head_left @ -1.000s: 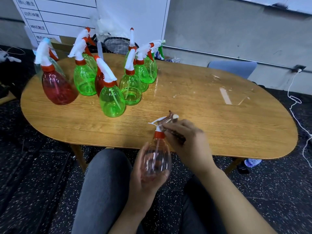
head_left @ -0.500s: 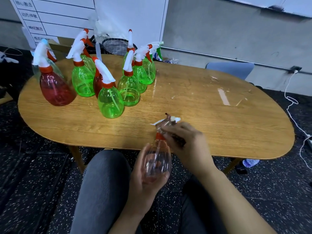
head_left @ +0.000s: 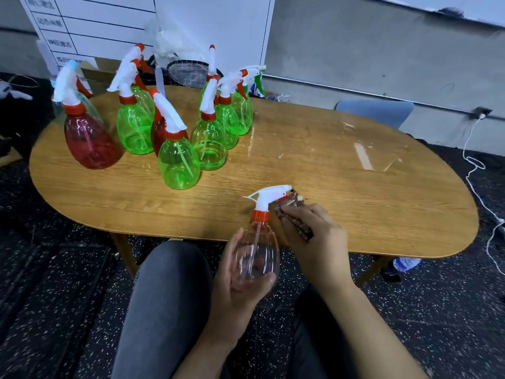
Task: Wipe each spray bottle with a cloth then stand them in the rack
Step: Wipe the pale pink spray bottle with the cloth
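While the person sits at its near edge, the oval wooden table (head_left: 328,165) spans most of the view and bears a cluster of upright spray bottles at its far left. Within that cluster, the red bottle (head_left: 90,140) stands nearest the left rim; the green bottles (head_left: 179,166) stand around and behind a second, darker red one, all with white trigger heads and red collars. Behind the table, a white board (head_left: 109,26) with ruled lines leans at the wall, a blue chair back (head_left: 374,112) shows past the far rim, and a white cable (head_left: 475,165) trails over the speckled floor at right. Below the near rim, grey trouser legs (head_left: 164,305) fill the foreground. Left hand (head_left: 240,285): fingers and thumb curled round the body of the clear bottle (head_left: 257,255), held upright just in front of the table edge, over the lap. Right hand (head_left: 314,236): fingers pressed together and curled on a brown cloth (head_left: 293,217), which touches the underside of the bottle's white trigger head (head_left: 269,195) beside the red collar. No bottle stands apart from the cluster on the tabletop.
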### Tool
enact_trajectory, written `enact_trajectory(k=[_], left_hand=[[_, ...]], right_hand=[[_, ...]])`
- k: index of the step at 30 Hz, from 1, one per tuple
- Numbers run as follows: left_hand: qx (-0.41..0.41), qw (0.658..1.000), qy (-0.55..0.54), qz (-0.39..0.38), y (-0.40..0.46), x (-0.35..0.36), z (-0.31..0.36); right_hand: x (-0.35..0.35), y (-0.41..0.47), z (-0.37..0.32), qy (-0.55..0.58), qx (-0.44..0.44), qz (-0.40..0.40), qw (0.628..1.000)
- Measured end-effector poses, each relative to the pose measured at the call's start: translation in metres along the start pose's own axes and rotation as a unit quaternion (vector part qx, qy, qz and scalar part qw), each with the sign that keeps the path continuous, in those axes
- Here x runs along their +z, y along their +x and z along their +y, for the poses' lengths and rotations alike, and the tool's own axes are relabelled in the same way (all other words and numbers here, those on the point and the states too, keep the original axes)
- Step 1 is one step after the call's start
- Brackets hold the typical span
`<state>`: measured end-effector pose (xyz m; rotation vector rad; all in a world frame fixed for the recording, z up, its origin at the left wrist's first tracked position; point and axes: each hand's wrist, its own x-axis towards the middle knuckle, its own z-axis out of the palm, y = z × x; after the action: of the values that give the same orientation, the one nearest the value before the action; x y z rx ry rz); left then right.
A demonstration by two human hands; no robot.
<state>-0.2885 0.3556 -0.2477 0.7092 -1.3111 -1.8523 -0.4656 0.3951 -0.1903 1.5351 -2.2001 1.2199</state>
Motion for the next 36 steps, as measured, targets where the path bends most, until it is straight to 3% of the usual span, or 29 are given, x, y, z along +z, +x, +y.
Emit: enact_trajectory(k=[5,11,16,19,22,26,30,36], left_hand=[[0.014,1.0,-0.001,-0.007,0.0,-0.001,0.003],[0.014,1.0,-0.017,0.02,0.003,-0.007,0.0],[0.027,0.999,0.012,-0.013,-0.002,-0.003,-0.002],[0.024,0.999,0.02,-0.031,-0.002,-0.002,-0.005],[0.026,0.999,0.027,-0.02,-0.001,-0.005,-0.006],[0.023,0.999,0.028,-0.022,-0.001,-0.007,-0.006],[0.025,0.999,0.029,-0.031,-0.002,-0.007,-0.005],[0.03,0.999,0.03,-0.031,-0.002,-0.006,-0.005]], right_hand=[[0.0,0.004,-0.005,0.002,0.003,0.024,1.0],[-0.01,-0.018,0.019,-0.008,0.039,-0.028,0.999],[-0.024,-0.002,0.008,0.131,0.126,0.072,0.981],[-0.024,0.018,-0.004,0.18,0.13,0.075,0.972],[-0.02,0.028,-0.007,0.169,0.124,0.049,0.977],[-0.02,0.031,-0.001,0.169,0.149,0.074,0.971],[-0.022,0.029,-0.009,0.177,0.096,0.054,0.978],[-0.025,0.029,-0.001,0.172,0.138,0.074,0.972]])
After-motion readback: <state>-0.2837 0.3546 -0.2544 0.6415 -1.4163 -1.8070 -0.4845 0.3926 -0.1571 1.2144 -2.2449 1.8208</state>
